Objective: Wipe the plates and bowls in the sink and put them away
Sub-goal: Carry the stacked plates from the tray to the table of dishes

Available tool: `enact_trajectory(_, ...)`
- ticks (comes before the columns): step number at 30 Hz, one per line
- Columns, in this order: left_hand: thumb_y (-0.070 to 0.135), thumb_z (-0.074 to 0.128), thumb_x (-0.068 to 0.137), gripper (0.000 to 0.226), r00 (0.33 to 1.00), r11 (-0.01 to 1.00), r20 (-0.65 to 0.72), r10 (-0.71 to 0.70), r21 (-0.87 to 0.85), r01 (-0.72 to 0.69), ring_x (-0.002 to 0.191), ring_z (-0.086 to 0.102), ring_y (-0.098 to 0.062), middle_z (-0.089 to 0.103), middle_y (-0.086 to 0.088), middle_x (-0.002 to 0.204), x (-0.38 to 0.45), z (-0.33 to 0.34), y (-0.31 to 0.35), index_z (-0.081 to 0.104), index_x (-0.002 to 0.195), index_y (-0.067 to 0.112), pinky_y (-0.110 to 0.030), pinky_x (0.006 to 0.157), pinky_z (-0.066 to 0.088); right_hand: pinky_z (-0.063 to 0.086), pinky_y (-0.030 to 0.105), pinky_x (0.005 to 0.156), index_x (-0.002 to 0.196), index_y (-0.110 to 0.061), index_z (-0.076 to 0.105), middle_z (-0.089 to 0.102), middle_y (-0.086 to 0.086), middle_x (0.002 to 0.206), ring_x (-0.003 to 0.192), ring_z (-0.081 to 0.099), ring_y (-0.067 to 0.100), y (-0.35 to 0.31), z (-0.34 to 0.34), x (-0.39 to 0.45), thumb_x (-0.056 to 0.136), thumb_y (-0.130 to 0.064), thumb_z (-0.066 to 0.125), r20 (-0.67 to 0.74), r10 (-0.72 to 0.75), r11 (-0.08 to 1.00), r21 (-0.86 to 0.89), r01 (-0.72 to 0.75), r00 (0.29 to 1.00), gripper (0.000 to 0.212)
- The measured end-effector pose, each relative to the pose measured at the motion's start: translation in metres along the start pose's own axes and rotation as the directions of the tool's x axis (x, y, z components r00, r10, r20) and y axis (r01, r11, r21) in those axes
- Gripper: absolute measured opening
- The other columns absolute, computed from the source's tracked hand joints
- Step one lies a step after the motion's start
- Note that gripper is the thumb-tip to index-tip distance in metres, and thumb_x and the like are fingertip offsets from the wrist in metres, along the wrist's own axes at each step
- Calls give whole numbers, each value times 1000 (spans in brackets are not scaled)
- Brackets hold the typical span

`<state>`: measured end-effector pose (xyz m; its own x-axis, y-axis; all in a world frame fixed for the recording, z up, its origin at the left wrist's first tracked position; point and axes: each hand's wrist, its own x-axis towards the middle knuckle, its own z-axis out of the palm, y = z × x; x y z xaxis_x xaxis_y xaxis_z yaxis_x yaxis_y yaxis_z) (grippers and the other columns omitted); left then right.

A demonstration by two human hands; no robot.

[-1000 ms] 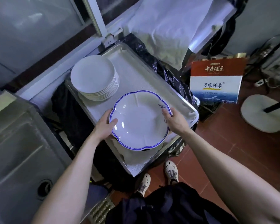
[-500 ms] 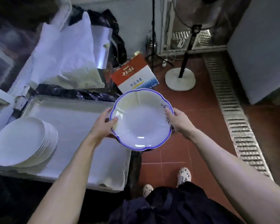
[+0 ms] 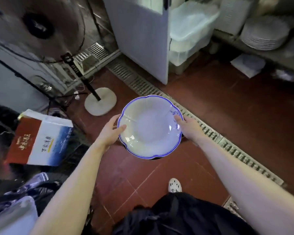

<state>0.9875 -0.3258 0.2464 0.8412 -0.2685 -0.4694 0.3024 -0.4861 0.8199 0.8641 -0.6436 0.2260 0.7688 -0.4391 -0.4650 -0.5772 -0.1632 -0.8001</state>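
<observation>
A white bowl with a scalloped blue rim (image 3: 149,128) is held level in front of me, over the red tiled floor. My left hand (image 3: 109,131) grips its left edge with the thumb over the rim. My right hand (image 3: 188,128) grips the right edge, thumb on the painted blue pattern. A dark object shows just under the bowl's near side; what it is I cannot tell. A stack of white plates (image 3: 263,33) sits on a shelf at the far right.
A standing fan with a round white base (image 3: 100,103) is ahead left. A red and white carton (image 3: 39,139) lies at the left. A metal floor drain grate (image 3: 210,133) runs diagonally. White cabinet door (image 3: 139,36) and plastic bins (image 3: 188,29) stand ahead.
I have turned right, away from the lined tray and its plate stack, which have left the view. Both hands still carry the bowl, now over the open floor.
</observation>
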Motion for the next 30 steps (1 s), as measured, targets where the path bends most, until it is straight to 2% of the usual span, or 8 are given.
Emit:
enact_trajectory(5,25,72,103,43,979,995,190,67,63,-80,111,77,-27,79,-3,119,80,115,92,63,135,52,-53,87,66,57,48,99,107,-23,74,80,-4,101,98,74,24,29,-122,47,101,-67,51,-156,75,996,57,-66,985,49)
enact_trajectory(9,18,70,105,40,944,985,310,117,83,-149,104,78,-20,79,1,116,134,204,170,63,137,40,-40,73,66,56,40,88,97,-22,75,79,-7,94,92,73,21,46,-206,73,103,-63,54,-292,133,984,151,-92,947,47)
enact_trajectory(11,17,70,105,40,920,978,369,132,103,-181,103,78,-20,78,1,117,163,248,204,64,138,38,-37,69,64,56,40,87,94,-21,75,79,-7,93,91,74,21,55,-245,91,103,-62,56,-355,170,977,185,-109,919,46)
enact_trajectory(16,16,70,104,46,853,955,503,141,158,-252,109,76,-26,76,-6,120,246,362,284,62,142,41,-48,80,68,60,47,87,94,-20,76,79,-4,90,90,75,24,79,-338,151,102,-66,55,-468,255,959,233,-160,846,51)
enact_trajectory(19,17,69,103,47,797,940,590,128,183,-287,113,75,-27,76,-4,123,294,434,335,62,140,45,-42,73,67,59,46,87,92,-17,74,78,-2,90,91,73,26,90,-398,191,103,-64,52,-529,293,952,239,-192,797,53)
enact_trajectory(22,17,67,104,44,755,946,649,88,183,-267,102,79,-31,76,-12,118,330,503,392,62,135,48,-40,61,65,56,43,92,93,-13,74,78,2,95,95,72,28,93,-460,223,104,-64,50,-574,334,940,262,-219,748,57)
enact_trajectory(27,21,69,104,43,697,918,713,77,222,-328,97,81,-29,80,-10,113,380,615,483,61,139,45,-52,65,67,54,42,86,89,-10,71,76,4,91,92,71,29,102,-566,276,105,-62,50,-617,403,913,325,-248,676,59)
enact_trajectory(30,20,68,105,40,693,912,717,82,227,-343,95,81,-31,80,-13,112,410,685,528,63,136,44,-51,62,66,57,46,88,87,-11,71,77,3,90,90,72,28,116,-634,318,104,-64,51,-635,408,910,342,-235,656,60)
